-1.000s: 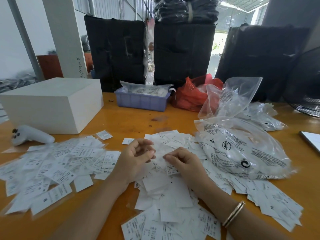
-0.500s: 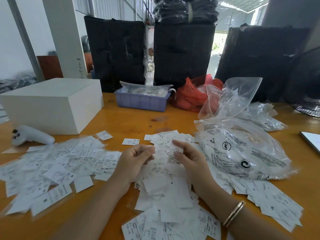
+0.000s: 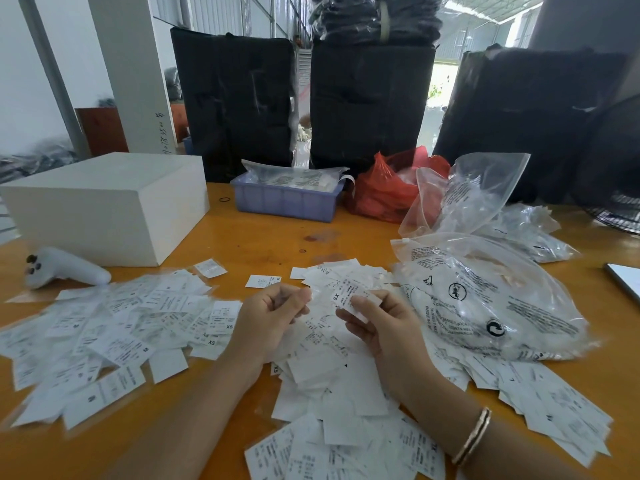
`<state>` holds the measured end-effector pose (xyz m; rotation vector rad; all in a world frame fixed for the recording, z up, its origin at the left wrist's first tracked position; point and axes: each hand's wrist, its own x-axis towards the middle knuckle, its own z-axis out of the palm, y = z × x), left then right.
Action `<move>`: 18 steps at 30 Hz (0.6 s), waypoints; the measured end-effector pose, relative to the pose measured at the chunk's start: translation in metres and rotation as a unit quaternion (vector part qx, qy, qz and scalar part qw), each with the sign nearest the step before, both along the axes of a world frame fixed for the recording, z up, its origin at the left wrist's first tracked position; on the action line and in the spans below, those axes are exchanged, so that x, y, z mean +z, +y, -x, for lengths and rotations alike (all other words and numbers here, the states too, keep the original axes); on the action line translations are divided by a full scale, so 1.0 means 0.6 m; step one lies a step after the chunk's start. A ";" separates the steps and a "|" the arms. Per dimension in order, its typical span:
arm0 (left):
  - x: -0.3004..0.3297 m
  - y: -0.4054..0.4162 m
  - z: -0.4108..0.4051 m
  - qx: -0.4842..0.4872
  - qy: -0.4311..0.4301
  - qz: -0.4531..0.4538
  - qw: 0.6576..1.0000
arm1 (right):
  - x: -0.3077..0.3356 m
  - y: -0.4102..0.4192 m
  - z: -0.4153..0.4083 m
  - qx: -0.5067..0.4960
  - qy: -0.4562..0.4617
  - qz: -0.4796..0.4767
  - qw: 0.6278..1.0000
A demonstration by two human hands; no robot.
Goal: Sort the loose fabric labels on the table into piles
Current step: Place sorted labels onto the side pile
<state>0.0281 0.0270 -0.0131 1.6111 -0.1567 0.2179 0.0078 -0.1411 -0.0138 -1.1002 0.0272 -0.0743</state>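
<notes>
Lying spread at the left: left pile (image 3: 104, 327) of labels, several reading XS. Hovering just right of it, left hand (image 3: 270, 317), fingers curled loosely, seemingly holding nothing, though hard to tell. Pinching an XS label (image 3: 348, 296) between thumb and fingers, right hand (image 3: 384, 327), raised over the middle heap (image 3: 332, 368). Reading the size, apparently; calling next for carrying that label across to the matching pile. Lifted now above the heap and turned up toward the camera, unlike a second ago, when pressing down among the labels. Sitting at far right, bag (image 3: 485, 296).
</notes>
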 end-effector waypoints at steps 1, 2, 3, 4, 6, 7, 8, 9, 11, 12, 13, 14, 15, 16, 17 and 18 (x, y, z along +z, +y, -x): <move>0.000 0.000 0.000 0.002 -0.003 -0.007 1.000 | -0.002 0.001 0.001 0.003 -0.002 0.018 1.000; -0.001 0.000 0.000 0.004 -0.007 -0.015 1.000 | -0.003 0.003 0.002 0.006 -0.005 0.037 0.999; -0.001 0.000 0.001 0.005 -0.012 -0.023 1.000 | -0.003 0.004 0.002 0.009 -0.008 0.055 0.998; -0.001 0.000 0.001 0.004 -0.016 -0.027 1.000 | -0.004 0.006 0.003 0.010 -0.009 0.070 0.997; -0.002 0.000 0.001 -0.002 -0.020 -0.027 0.999 | -0.005 0.008 0.004 0.008 -0.008 0.104 0.994; -0.002 -0.001 0.002 -0.005 -0.022 -0.027 0.999 | -0.005 0.009 0.004 0.006 -0.008 0.122 0.992; -0.003 -0.001 0.003 -0.009 -0.024 -0.028 0.999 | -0.005 0.010 0.004 0.004 -0.009 0.136 0.991; -0.003 -0.002 0.003 -0.012 -0.025 -0.028 0.999 | -0.005 0.010 0.004 0.004 -0.010 0.143 0.990; -0.002 -0.002 0.004 -0.023 -0.023 -0.018 0.999 | -0.004 0.009 0.003 -0.001 -0.010 0.139 0.990; -0.001 -0.002 0.004 -0.030 -0.021 -0.011 0.999 | -0.004 0.008 0.003 -0.006 -0.011 0.131 0.991; 0.000 -0.002 0.005 -0.040 -0.017 -0.006 0.999 | -0.003 0.007 0.003 -0.011 -0.011 0.123 0.992; 0.001 -0.003 0.005 -0.051 -0.012 -0.001 0.999 | -0.003 0.006 0.003 -0.012 -0.012 0.119 0.993; 0.002 -0.004 0.006 -0.062 -0.004 0.004 0.998 | -0.003 0.006 0.003 -0.009 -0.012 0.121 0.993; 0.002 -0.005 0.007 -0.068 0.005 0.005 0.998 | -0.003 0.007 0.004 -0.004 -0.014 0.129 0.992; 0.001 -0.007 0.007 -0.067 0.012 0.002 0.998 | -0.003 0.008 0.004 0.002 -0.017 0.139 0.990; -0.001 -0.007 0.007 -0.060 0.016 -0.004 0.998 | -0.003 0.009 0.006 0.008 -0.022 0.147 0.989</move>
